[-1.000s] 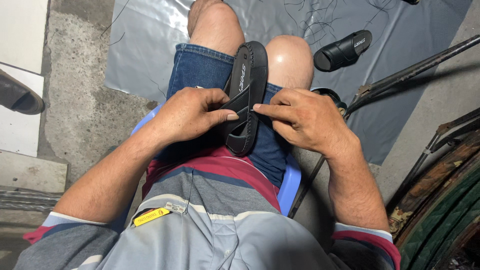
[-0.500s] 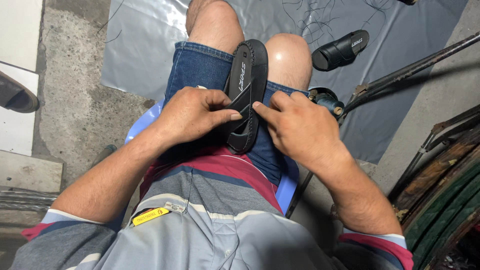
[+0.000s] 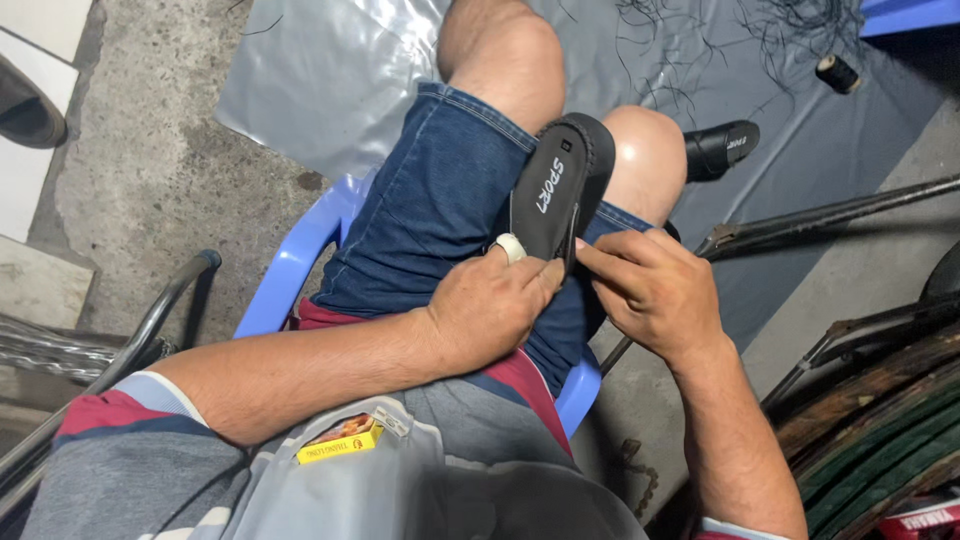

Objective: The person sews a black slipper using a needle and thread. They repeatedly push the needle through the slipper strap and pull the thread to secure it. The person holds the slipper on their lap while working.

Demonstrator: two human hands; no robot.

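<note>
I see left hand [image 3: 490,305] clamped on near end of black sandal [image 3: 556,190], resting on lap just ahead of both hands. Right hand [image 3: 655,290] pinches sandal's right edge; fingertips nearly touching. Second black sandal [image 3: 722,148] beyond right hand, on grey sheet [image 3: 320,80].

Soft, even light, moderately bright. Glare on the grey sheet [image 3: 320,90] and the knee [image 3: 640,150]. Deep shadow at the lower right corner. Focus is sharp, with slight wide-angle stretching at the edges.
</note>
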